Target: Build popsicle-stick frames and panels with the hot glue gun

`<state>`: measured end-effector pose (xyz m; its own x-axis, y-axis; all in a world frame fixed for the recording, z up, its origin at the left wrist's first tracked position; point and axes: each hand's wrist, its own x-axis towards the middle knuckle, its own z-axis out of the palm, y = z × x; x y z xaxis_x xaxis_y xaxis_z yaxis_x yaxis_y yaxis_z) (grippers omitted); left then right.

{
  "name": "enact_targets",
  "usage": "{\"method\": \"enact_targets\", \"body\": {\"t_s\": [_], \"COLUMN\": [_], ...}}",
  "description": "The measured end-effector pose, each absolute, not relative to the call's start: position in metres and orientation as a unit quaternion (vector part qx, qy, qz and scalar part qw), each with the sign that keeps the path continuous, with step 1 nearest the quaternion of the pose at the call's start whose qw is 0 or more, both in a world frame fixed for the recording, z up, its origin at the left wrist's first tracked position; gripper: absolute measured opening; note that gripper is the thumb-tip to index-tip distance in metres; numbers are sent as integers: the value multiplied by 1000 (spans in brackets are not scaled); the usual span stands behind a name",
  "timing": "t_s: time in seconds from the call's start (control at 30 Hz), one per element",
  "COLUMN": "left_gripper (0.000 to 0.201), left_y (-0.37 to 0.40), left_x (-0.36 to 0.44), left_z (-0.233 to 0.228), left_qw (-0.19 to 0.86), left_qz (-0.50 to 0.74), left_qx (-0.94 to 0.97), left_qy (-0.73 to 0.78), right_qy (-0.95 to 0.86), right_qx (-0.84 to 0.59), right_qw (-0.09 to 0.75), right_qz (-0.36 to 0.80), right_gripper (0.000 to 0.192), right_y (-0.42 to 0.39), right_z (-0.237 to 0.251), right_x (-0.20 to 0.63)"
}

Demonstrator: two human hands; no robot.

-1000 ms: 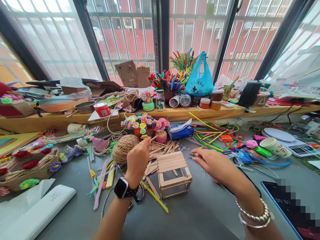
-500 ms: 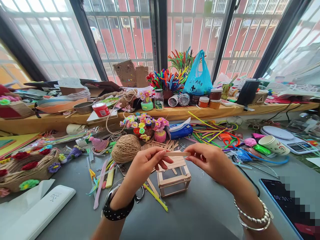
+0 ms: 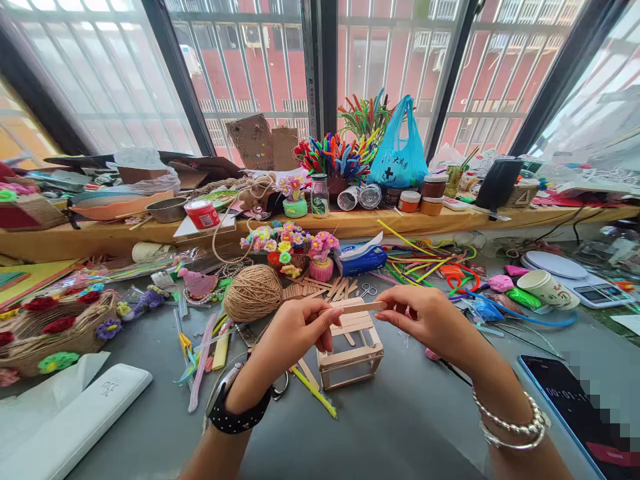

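A flat wooden craft stick (image 3: 357,307) is stretched between my two hands. My left hand (image 3: 305,323) pinches its left end, and my right hand (image 3: 417,313) pinches the right end. Just below the stick stands a small box-shaped frame (image 3: 350,358) built of craft sticks, its top partly covered by a row of sticks. My left fingers hang in front of the frame's upper left part. Loose craft sticks (image 3: 341,289) lie behind it, beside a pair of small scissors (image 3: 369,290).
A ball of twine (image 3: 253,293) sits behind my left hand. A yellow pipe cleaner (image 3: 315,393) lies before the frame. A white power bank (image 3: 85,420) is at left, a phone (image 3: 575,407) at right. Behind are a tissue pack (image 3: 361,259) and a kitchen scale (image 3: 575,280).
The craft stick, level before, now tilts slightly, its right end a little higher. Both hands keep their pinch on it. The view has shifted slightly.
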<state>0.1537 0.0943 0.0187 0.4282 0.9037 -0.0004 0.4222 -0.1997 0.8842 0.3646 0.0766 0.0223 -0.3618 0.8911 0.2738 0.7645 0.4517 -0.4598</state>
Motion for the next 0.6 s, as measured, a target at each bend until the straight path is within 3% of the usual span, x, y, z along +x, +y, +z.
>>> {"method": "enact_targets", "body": {"t_s": [0.17, 0.33, 0.6], "left_gripper": [31, 29, 19], "left_y": [92, 91, 76], "left_x": [155, 152, 151], "left_z": [20, 21, 30], "left_qw": [486, 418, 37], "left_qz": [258, 239, 72], "left_qx": [699, 741, 836], "left_qy": [458, 468, 543], "right_qy": [-806, -803, -785], "right_qx": [-490, -486, -491], "right_qw": [289, 267, 168], "right_qz": [166, 216, 338], "right_gripper": [25, 30, 35], "right_y": [76, 82, 90], "right_z": [24, 20, 8], "right_x": [363, 362, 367]}}
